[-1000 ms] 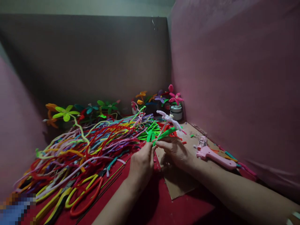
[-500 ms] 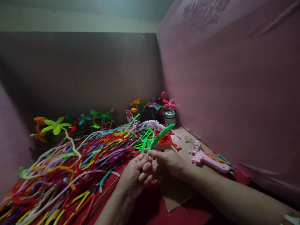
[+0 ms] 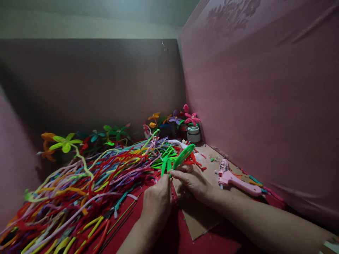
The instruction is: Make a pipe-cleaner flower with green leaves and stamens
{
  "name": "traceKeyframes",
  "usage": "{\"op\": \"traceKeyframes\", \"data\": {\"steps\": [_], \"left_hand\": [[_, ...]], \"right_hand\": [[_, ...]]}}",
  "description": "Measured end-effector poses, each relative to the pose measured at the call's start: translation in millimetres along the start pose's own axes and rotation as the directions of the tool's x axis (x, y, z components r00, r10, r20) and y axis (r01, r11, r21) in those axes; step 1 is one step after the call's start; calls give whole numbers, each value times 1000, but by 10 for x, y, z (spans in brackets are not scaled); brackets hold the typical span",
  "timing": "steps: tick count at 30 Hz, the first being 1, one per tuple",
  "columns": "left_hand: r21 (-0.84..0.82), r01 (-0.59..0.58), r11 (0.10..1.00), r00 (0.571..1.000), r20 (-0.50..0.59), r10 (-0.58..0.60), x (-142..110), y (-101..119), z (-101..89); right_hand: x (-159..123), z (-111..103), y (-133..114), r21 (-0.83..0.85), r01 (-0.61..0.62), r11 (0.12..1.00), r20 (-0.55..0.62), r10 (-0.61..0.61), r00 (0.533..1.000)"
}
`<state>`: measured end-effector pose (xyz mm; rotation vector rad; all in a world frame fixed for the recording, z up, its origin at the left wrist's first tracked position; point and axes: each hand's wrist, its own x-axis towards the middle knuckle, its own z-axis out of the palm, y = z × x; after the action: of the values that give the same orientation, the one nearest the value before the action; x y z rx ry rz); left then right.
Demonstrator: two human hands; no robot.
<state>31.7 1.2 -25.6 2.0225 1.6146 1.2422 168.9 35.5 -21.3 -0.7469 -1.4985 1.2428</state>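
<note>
Both my hands meet at the base of a pipe-cleaner flower point(image 3: 177, 143) with pale lilac petals, partly hidden behind a green leaf. My right hand point(image 3: 194, 183) pinches the bottom of the looped green pipe-cleaner leaf point(image 3: 184, 155), which slants up to the right. Closed beside it, my left hand point(image 3: 158, 195) grips the flower's lower stem, where more narrow green leaves point(image 3: 164, 165) stick up. The fingertips hide the exact joint. Behind the hands lies a bundle of green pipe cleaners point(image 3: 159, 162).
A big heap of coloured pipe cleaners point(image 3: 79, 180) spreads left, with red-handled scissors point(image 3: 103, 236) in front. A pink glue gun point(image 3: 238, 183) rests right on cardboard point(image 3: 197, 229). Finished flowers point(image 3: 65, 141) and a small grey jar point(image 3: 193, 135) stand along the back wall.
The lilac flower has turned and sunk behind the green leaf. My left hand has rolled over, fingers showing midway and now turned away. The camera view has tilted upward.
</note>
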Motion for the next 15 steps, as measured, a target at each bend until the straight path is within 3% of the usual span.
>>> {"op": "traceKeyframes", "data": {"steps": [3, 6, 10, 15], "left_hand": [[-20, 24, 1000, 999, 34, -23, 31, 11, -25], [-278, 180, 943, 978, 153, -142, 77, 54, -48], [-587, 495, 641, 859, 439, -262, 106, 108, -84], [-745, 597, 296, 802, 566, -192, 115, 117, -125]], "right_hand": [[-8, 10, -45, -87, 30, 996, -21, -32, 999], [-16, 55, -83, 56, -4, 998, 6, 4, 1000], [-19, 99, -78, 255, -56, 965, 70, 39, 997], [-2, 70, -40, 183, -70, 981, 38, 64, 997]]}}
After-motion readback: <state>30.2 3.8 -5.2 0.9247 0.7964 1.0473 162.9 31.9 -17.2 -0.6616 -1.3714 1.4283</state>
